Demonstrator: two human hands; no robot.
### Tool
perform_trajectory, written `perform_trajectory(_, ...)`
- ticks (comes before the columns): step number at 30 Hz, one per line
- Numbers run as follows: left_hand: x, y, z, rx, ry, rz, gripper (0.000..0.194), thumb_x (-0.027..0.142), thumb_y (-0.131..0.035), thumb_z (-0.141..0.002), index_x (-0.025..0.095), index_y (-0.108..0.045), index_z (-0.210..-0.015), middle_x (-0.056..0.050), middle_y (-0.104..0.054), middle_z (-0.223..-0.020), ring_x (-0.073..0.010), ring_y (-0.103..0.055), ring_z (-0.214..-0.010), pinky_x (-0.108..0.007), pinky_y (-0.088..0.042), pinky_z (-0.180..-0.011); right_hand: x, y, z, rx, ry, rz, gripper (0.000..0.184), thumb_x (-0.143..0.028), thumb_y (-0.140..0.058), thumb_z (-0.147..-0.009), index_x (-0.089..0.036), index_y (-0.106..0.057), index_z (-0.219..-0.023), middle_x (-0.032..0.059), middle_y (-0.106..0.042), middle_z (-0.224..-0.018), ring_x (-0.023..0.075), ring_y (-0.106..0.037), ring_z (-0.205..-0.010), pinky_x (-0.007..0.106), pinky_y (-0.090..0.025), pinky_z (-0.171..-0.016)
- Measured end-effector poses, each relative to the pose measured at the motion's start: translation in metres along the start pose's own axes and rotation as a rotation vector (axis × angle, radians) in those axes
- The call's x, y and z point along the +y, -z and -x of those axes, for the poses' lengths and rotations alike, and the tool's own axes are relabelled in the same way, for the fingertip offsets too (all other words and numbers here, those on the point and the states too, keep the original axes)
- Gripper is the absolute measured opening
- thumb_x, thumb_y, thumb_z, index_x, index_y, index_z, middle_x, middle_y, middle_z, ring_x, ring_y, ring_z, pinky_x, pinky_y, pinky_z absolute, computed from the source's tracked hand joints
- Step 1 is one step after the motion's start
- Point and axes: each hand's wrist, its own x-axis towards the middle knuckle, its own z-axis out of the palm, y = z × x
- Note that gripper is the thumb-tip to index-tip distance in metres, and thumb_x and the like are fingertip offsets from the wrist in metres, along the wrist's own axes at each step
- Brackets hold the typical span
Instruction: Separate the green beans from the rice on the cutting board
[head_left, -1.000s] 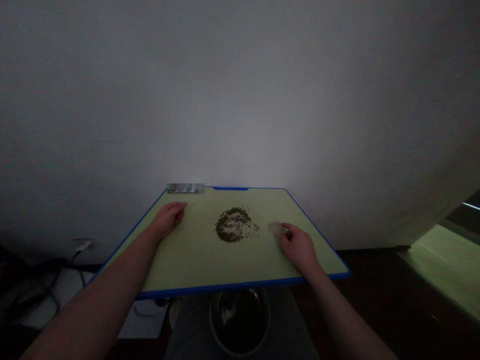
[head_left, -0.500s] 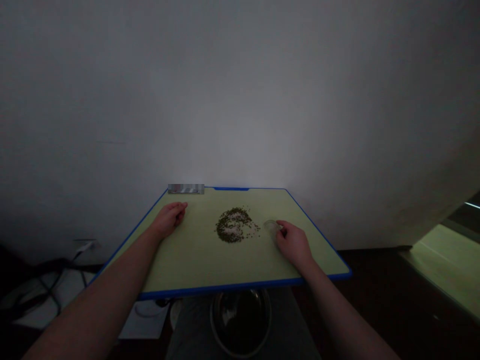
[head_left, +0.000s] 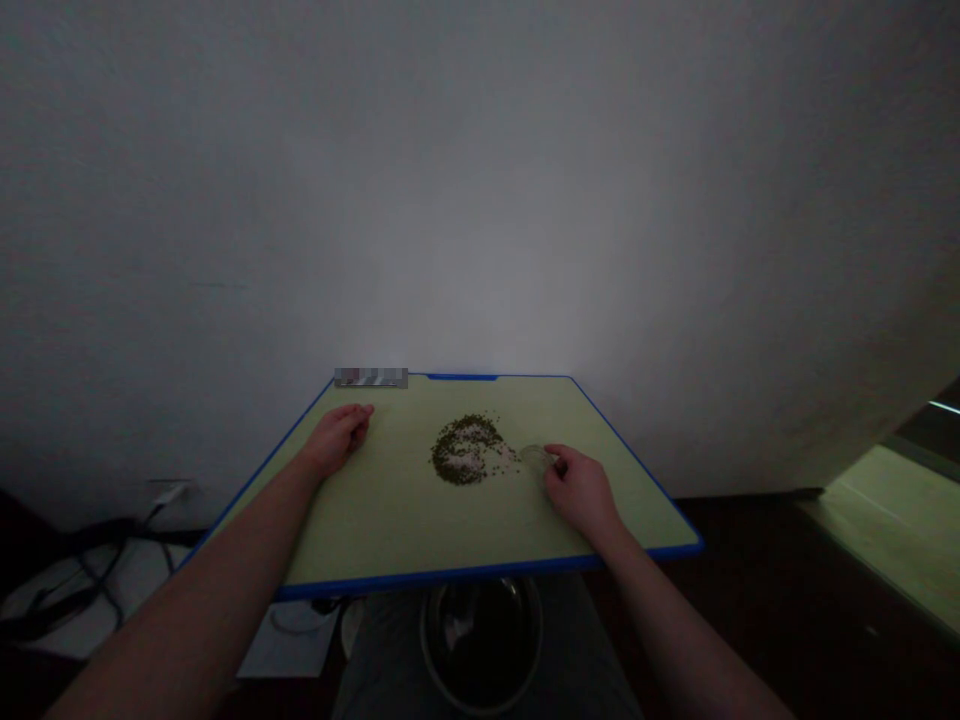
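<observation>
On the board, a flat heap of small dark green beans mixed with pale grains (head_left: pixel 466 452) lies near the middle, a few loose bits straying to its right. My right hand (head_left: pixel 581 485) pinches a small, clear, round-edged piece (head_left: pixel 532 456), like a shallow dish or lid; its exact kind is hard to make out. That clear piece sits close to the right edge of the heap, low over or on the board. My left hand (head_left: pixel 339 440) rests on the board's left side, fingers curled closed with nothing visible in them, apart from the heap.
The pale yellow-green board (head_left: pixel 390 530) has a blue rim and reaches to a grey wall (head_left: pixel 480 200). A blurred-out strip (head_left: pixel 371 377) lies at its far left corner. Below the near edge, a shiny metal bowl (head_left: pixel 481 700) sits at my lap. Cables (head_left: pixel 112 560) lie at lower left.
My right hand has moved slightly left with the clear piece, bringing it nearer the heap's right edge. My left hand stays in place.
</observation>
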Motion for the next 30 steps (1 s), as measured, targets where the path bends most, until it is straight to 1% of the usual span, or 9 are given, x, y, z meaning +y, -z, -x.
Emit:
perform_trajectory(7, -0.001, 0.0, -0.001, 0.003, -0.002, -0.002, 0.035, 0.041, -0.064, -0.069, 0.018, -0.043, -0.053, 0.006, -0.037, -0.044, -0.0058, -0.029, -0.036, -0.021, -0.018, -0.036, -0.004, -0.003, -0.002, -0.003, 0.012, 0.01, 0.038, -0.014, -0.05, -0.075, -0.015, -0.068, -0.108, 0.0039, -0.07, -0.073, 0.016, -0.06, -0.063, 0.025, -0.04, -0.062)
perform_trajectory(15, -0.005, 0.003, -0.003, 0.0, -0.007, 0.009, 0.036, 0.043, -0.065, -0.069, 0.018, -0.044, -0.054, 0.007, -0.038, -0.044, -0.0052, -0.03, -0.036, -0.02, -0.019, -0.036, 0.011, -0.001, -0.006, 0.047, -0.052, 0.062, 0.036, -0.019, -0.051, -0.078, -0.013, -0.068, -0.109, 0.006, -0.07, -0.073, 0.0191, -0.062, -0.066, 0.027, -0.04, -0.064)
perform_trajectory(20, -0.004, 0.002, -0.003, 0.011, -0.006, 0.012, 0.037, 0.042, -0.067, -0.067, 0.018, -0.044, -0.054, 0.007, -0.038, -0.043, -0.0052, -0.031, -0.036, -0.019, -0.02, -0.035, 0.015, 0.003, -0.009, 0.048, -0.049, 0.087, 0.035, -0.019, -0.05, -0.079, -0.014, -0.067, -0.11, 0.006, -0.071, -0.075, 0.0189, -0.063, -0.068, 0.026, -0.041, -0.065)
perform_trajectory(23, -0.003, 0.001, -0.002, 0.013, -0.009, 0.007, 0.037, 0.043, -0.068, -0.066, 0.018, -0.044, -0.053, 0.007, -0.038, -0.043, -0.0051, -0.031, -0.035, -0.019, -0.02, -0.035, 0.011, 0.004, -0.019, 0.036, -0.025, 0.1, 0.037, -0.017, -0.05, -0.079, -0.015, -0.067, -0.111, 0.0062, -0.071, -0.078, 0.019, -0.063, -0.07, 0.026, -0.042, -0.068)
perform_trajectory(26, -0.001, -0.001, -0.002, 0.013, -0.014, 0.001, 0.037, 0.043, -0.067, -0.066, 0.018, -0.043, -0.051, 0.007, -0.038, -0.042, -0.0052, -0.03, -0.035, -0.02, -0.02, -0.035, 0.005, 0.001, -0.035, 0.026, -0.008, 0.114, 0.038, -0.014, -0.049, -0.078, -0.016, -0.067, -0.111, 0.0075, -0.072, -0.083, 0.0198, -0.064, -0.076, 0.026, -0.042, -0.071)
perform_trajectory(30, 0.0, -0.001, -0.001, 0.009, -0.013, -0.008, 0.037, 0.042, -0.065, -0.068, 0.018, -0.044, -0.051, 0.006, -0.038, -0.042, -0.0055, -0.03, -0.034, -0.02, -0.019, -0.034, 0.0, -0.006, -0.053, 0.001, -0.001, 0.125, 0.036, -0.012, -0.05, -0.075, -0.017, -0.069, -0.106, 0.0084, -0.072, -0.085, 0.0208, -0.064, -0.079, 0.026, -0.041, -0.071)
